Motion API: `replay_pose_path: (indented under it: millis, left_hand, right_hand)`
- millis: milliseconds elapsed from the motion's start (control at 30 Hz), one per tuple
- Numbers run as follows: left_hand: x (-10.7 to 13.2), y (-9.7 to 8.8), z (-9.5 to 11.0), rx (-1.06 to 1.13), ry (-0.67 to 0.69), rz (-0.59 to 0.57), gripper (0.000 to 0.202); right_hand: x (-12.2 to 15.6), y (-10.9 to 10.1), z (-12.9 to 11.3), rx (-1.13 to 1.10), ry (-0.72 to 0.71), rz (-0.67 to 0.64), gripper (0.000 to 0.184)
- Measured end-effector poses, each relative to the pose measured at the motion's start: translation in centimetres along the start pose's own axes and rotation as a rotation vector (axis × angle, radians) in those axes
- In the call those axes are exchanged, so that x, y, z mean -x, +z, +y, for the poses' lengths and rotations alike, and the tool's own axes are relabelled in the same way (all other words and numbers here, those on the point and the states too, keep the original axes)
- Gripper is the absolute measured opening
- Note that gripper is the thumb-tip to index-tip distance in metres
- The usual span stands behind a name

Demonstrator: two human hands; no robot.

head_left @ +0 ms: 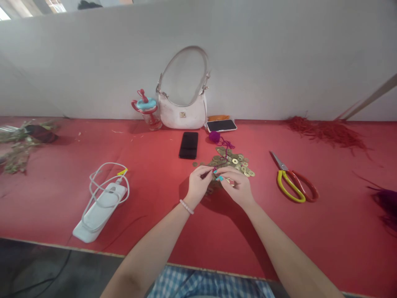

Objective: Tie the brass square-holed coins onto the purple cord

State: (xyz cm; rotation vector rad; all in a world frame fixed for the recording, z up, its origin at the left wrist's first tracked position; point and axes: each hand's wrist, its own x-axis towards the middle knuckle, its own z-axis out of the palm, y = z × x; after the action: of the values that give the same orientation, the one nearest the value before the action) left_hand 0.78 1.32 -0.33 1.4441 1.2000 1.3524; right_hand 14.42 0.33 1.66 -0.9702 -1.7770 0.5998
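Note:
My left hand (198, 184) and my right hand (237, 186) meet fingertip to fingertip over a pile of brass-coloured coins with holes (235, 161). Both are closed in a pinch on purple yarn (223, 158), which runs back across the coins to a small purple yarn ball (214, 137). Whether a coin is also between my fingers is too small to make out. My hands hide the front of the pile.
Scissors (291, 178) lie to the right, with red shreds (328, 131) behind them. Further back are a black phone (188, 145), a white handbag (182, 114), a lidded cup (150, 114) and a second phone (221, 125). A white device with a cable (101, 211) lies left.

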Motion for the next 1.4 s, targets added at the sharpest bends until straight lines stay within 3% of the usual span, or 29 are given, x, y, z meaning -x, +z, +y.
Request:
replay_pose_path:
  millis: [300,533,667,1167,1400]
  left_hand:
    - [0.0,-0.2,-0.1,-0.021,0.006,0.043,0.014]
    - [0.2,-0.1,0.0,-0.067,0.022,0.079,0.014]
    - [0.5,-0.1,0.1,-0.124,0.076,0.051,0.015]
    - [0.5,-0.2,0.0,-0.335,0.290,-0.009,0.017]
    - [0.5,-0.2,-0.2,-0.385,0.341,-0.018,0.017]
  right_hand:
    - [0.1,0.2,0.5,0.033,0.049,-0.033,0.016]
    - [0.4,0.7,0.8,-0.024,0.324,0.023,0.015]
    - [0.4,0.6,1.2,-0.037,0.378,0.041,0.017]
    - [-0.2,-0.2,1.9,0.049,0.286,0.050,0.016]
    - [-0.4,-0.6,1.5,0.077,0.199,-0.042,0.017]
